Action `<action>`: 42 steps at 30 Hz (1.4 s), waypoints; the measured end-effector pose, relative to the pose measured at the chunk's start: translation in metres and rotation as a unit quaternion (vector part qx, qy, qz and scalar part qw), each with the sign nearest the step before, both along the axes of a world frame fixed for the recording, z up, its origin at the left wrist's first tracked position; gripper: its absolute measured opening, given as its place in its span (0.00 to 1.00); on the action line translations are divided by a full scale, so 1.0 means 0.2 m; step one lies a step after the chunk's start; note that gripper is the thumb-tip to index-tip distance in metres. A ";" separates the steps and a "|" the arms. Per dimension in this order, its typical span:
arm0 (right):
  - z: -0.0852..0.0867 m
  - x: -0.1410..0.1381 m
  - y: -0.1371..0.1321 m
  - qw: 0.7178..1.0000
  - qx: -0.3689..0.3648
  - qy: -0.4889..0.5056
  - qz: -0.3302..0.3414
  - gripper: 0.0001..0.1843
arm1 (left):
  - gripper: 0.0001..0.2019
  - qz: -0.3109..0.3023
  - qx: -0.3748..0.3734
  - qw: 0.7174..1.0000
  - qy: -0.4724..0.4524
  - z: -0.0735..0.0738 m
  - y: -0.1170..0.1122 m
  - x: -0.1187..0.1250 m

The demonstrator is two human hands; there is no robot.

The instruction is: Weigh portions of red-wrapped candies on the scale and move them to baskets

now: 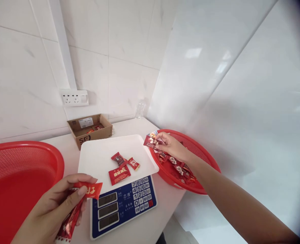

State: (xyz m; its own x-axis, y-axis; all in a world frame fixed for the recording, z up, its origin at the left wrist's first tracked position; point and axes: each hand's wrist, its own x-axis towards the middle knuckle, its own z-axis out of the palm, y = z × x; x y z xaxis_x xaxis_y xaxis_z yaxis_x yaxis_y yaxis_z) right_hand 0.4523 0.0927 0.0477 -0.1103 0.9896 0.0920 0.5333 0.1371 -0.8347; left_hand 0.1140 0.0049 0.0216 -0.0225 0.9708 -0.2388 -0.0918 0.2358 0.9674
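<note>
In my left hand [63, 200], at the lower left, red snack packets [71, 217] are gripped between thumb and fingers. My right hand [172, 146] pinches a dark red snack packet [151, 141] over the near rim of the right red basket [213, 162]. Several more dark red packets [176, 162] lie inside that basket, partly covered by my forearm. Between my hands stands a digital scale [124, 206] with a white weighing tray [96, 152]. Three small packets rest on the tray: a flat red one [119, 175], a dark one [118, 159] and a smaller red one [134, 163].
A second red basket [59, 162] stands at the left edge. Behind the scale is an open cardboard box [94, 134] with some packets inside. A clear plastic bottle [140, 109] stands by the wall, right of the power socket [75, 98]. White panels close off the right side.
</note>
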 end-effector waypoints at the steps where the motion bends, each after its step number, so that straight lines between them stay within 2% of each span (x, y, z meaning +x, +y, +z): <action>1: 0.00 -0.06 -0.01 0.999 -0.016 0.045 0.025 0.12 | 0.18 0.002 0.002 1.000 0.006 0.01 -0.01 0.01; 4: -0.02 -0.21 -0.02 0.991 -0.051 0.077 0.093 0.13 | 0.19 -0.006 0.007 1.000 -0.004 0.04 -0.01 0.01; 8: -0.07 -0.38 0.02 0.987 -0.054 0.037 0.145 0.15 | 0.20 -0.031 0.005 0.999 -0.014 0.03 -0.01 -0.02; 11: -0.07 -0.46 0.04 0.987 -0.042 -0.028 0.154 0.16 | 0.20 -0.025 0.006 1.000 -0.015 0.02 -0.01 -0.04; 14: -0.06 -0.48 0.04 0.988 -0.001 -0.090 0.125 0.13 | 0.21 -0.023 0.010 1.000 -0.012 0.03 -0.01 -0.05; 18: -0.08 -0.41 0.06 0.991 0.033 -0.106 0.078 0.10 | 0.20 -0.017 0.008 1.000 -0.010 0.05 -0.02 -0.05; 22: -0.10 -0.35 0.07 0.986 -0.011 -0.135 0.099 0.16 | 0.17 -0.002 0.010 1.000 -0.005 0.08 -0.02 -0.02; 25: -0.10 -0.35 0.05 0.976 0.030 -0.193 0.098 0.20 | 0.15 -0.001 0.018 1.000 0.004 0.10 -0.03 -0.01; 28: -0.08 -0.40 0.03 0.967 0.075 -0.213 0.115 0.17 | 0.15 0.004 0.029 1.000 0.008 0.11 -0.03 -0.01; 32: -0.07 -0.52 0.03 0.939 0.116 -0.239 0.219 0.15 | 0.14 0.015 0.040 0.999 0.005 0.10 -0.02 -0.01; 35: -0.09 -0.63 0.04 0.914 0.112 -0.275 0.275 0.15 | 0.12 0.015 0.042 0.999 0.011 0.09 -0.02 -0.01; 40: -0.14 -0.75 0.06 0.889 0.103 -0.347 0.280 0.16 | 0.12 0.001 0.042 0.999 0.013 0.10 -0.02 -0.01; 42: -0.15 -0.76 0.07 0.889 0.116 -0.351 0.271 0.17 | 0.12 -0.003 0.038 0.999 0.011 0.10 -0.03 -0.01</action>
